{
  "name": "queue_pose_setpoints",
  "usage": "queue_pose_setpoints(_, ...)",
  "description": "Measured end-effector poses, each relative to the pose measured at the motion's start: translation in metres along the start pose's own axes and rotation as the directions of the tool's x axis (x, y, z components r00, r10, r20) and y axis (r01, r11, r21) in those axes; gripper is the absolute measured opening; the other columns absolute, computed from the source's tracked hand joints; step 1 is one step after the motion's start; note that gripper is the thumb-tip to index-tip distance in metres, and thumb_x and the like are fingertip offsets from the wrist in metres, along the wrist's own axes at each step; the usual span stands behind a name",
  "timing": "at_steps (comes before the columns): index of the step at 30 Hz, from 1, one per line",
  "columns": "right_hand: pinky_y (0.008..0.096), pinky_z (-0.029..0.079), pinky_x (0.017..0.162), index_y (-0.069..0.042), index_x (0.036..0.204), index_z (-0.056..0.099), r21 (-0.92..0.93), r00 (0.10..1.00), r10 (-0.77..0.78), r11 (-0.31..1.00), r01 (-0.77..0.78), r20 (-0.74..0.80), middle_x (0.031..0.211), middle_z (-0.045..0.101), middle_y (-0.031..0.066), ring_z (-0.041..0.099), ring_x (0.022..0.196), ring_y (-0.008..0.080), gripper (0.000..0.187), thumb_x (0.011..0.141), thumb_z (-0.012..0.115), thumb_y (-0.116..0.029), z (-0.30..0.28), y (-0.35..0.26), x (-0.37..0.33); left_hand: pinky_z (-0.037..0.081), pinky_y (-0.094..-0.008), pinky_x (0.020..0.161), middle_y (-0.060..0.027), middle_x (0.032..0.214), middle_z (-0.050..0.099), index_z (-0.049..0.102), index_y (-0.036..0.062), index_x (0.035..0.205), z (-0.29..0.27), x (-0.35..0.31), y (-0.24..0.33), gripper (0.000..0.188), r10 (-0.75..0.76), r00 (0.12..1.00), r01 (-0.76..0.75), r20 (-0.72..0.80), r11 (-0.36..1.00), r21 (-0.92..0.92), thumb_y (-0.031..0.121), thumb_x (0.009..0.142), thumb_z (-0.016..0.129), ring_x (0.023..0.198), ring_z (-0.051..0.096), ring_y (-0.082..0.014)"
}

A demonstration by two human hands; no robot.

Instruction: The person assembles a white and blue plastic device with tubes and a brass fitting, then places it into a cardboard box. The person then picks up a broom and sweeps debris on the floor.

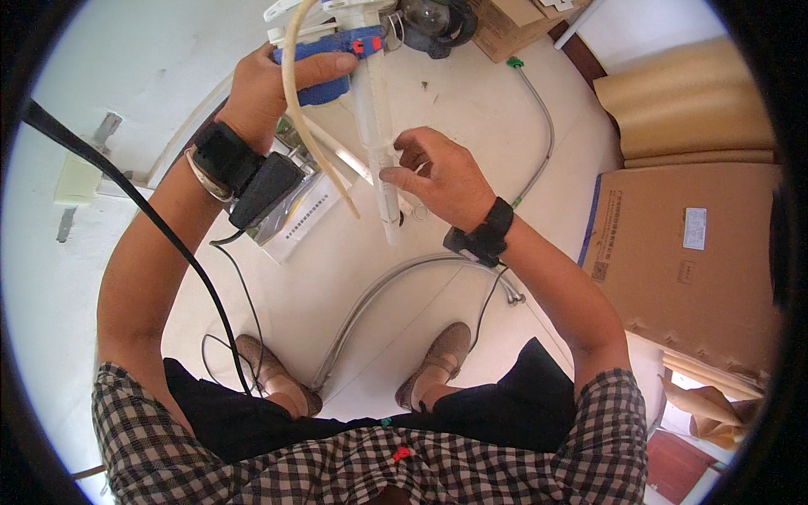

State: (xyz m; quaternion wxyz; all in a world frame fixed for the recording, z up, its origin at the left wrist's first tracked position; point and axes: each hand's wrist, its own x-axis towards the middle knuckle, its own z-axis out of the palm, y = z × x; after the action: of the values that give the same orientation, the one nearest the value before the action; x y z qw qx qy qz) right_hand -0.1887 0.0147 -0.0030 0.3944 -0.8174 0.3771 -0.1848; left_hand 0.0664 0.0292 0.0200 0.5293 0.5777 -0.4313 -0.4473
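Observation:
My left hand [269, 88] is wrapped round the blue float [326, 88] of a toilet fill valve, its thumb lying across the front. Downward from the float runs the valve's pale, translucent shank [374, 126], held slightly tilted. A thin cream hose [324, 164] hangs from the top of the valve, passing in front of my left hand. My right hand [446, 172] is at the lower part of the shank, thumb and curled fingers closed against its right side. The top of the valve is cut off by the picture's upper edge.
A braided grey hose [539, 97] with green ends and more grey hoses [362, 303] lie on the pale floor. A printed plastic bag [290, 219] lies below my left hand. Cardboard boxes [682, 252] stand at right, another box [505, 29] behind. A black cable [135, 189] crosses the left side.

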Motion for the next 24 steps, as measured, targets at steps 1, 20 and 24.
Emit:
queue_pose_setpoints(1,0.0324,0.051,0.064,-0.002,0.098,0.059,-0.145,0.999,-0.050,0.988,0.049,0.003,0.081,0.063,0.0116,0.061,0.067,0.0216,0.030,0.088,0.072,-0.027,-0.001,-0.003,0.001,0.054,-0.0324,0.088,-0.0121,0.106,0.069,0.060,-0.0027,0.119,0.003,-0.002,0.002,0.063,0.001,1.000,-0.001,-0.006,1.000,-0.017,0.032,0.073,0.084,0.094,0.068,-0.0202)
queue_pose_setpoints(20,0.0413,0.051,0.060,-0.004,0.081,0.058,-0.159,0.947,-0.289,0.937,0.309,0.136,0.070,0.063,0.0151,0.064,0.062,0.0310,0.024,0.090,0.060,-0.025,0.009,0.009,-0.005,0.053,-0.0305,0.082,-0.0097,0.100,0.069,0.066,-0.0013,0.109,0.013,-0.010,0.005,0.062,0.015,0.998,-0.017,0.063,0.999,0.032,0.036,0.066,0.090,0.089,0.066,-0.0167)
queue_pose_setpoints(24,0.0373,0.052,0.067,-0.001,0.099,0.059,0.201,0.985,0.099,0.971,-0.127,0.143,0.080,0.064,0.0141,0.065,0.073,0.0242,0.031,0.089,0.067,-0.029,0.004,0.003,0.003,0.053,-0.0311,0.086,-0.0113,0.104,0.069,0.064,-0.0021,0.116,-0.011,0.011,0.007,0.055,0.020,0.999,-0.020,0.044,1.000,-0.020,0.031,0.077,0.082,0.093,0.067,-0.0200)
